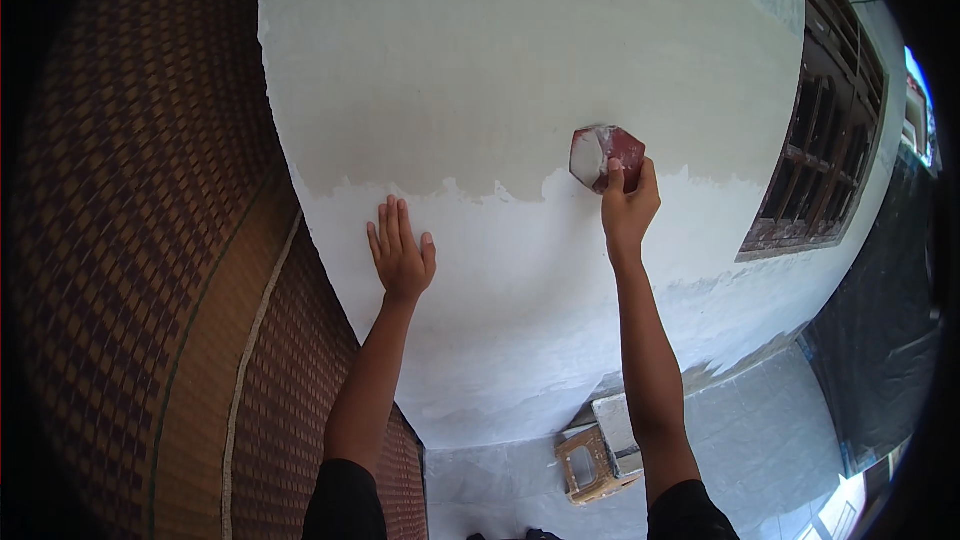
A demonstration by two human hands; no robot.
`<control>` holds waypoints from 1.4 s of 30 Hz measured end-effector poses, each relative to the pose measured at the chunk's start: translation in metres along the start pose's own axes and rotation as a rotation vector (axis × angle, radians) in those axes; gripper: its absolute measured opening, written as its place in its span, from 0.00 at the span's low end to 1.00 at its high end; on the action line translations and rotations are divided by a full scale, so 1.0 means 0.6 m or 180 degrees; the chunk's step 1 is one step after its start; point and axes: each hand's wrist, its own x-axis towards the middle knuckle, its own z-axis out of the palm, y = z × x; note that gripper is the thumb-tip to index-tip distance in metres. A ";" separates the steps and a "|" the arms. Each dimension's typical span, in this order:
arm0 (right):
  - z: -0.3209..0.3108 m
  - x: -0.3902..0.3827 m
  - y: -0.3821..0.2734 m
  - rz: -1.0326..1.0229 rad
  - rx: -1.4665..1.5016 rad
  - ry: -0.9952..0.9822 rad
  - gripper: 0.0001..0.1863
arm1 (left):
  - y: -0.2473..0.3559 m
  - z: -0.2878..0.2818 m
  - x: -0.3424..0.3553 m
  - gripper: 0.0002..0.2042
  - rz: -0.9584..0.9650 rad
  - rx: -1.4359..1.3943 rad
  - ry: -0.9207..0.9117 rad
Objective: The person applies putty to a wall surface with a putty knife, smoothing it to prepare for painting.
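Note:
In front of me is a wall (480, 50), greyish and damp-looking in its upper part and whiter below, with a ragged border between the two tones. My left hand (402, 255) lies flat near this border, fingers stretched upward and thumb apart, holding nothing. To its right, my right hand (630, 202) grips a dark red, six-sided putty scraper (622, 145) by its lower right side. Whitish putty (587, 158) covers the scraper's left part. The scraper is at the wall along the border; whether its edge touches the surface I cannot tell.
A brown woven mat screen (150, 190) borders the wall on the left. At the right is a window with dark wooden bars (825, 140). Below stands a stained wooden stool (590, 465) on the grey floor (740, 440), with dark sheeting (885, 340) hanging at far right.

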 end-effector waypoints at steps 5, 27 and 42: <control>0.006 -0.016 -0.005 -0.0383 0.0541 -0.0271 0.09 | 0.003 0.000 0.005 0.30 0.0008 0.0024 0.0027; 0.077 -0.040 -0.033 -0.0446 0.0017 -0.0616 0.09 | -0.008 -0.005 -0.002 0.30 0.0017 0.0045 0.0034; 0.027 -0.020 0.011 0.0003 0.0331 -0.0318 0.10 | -0.004 0.001 0.000 0.30 0.0011 0.0051 0.0134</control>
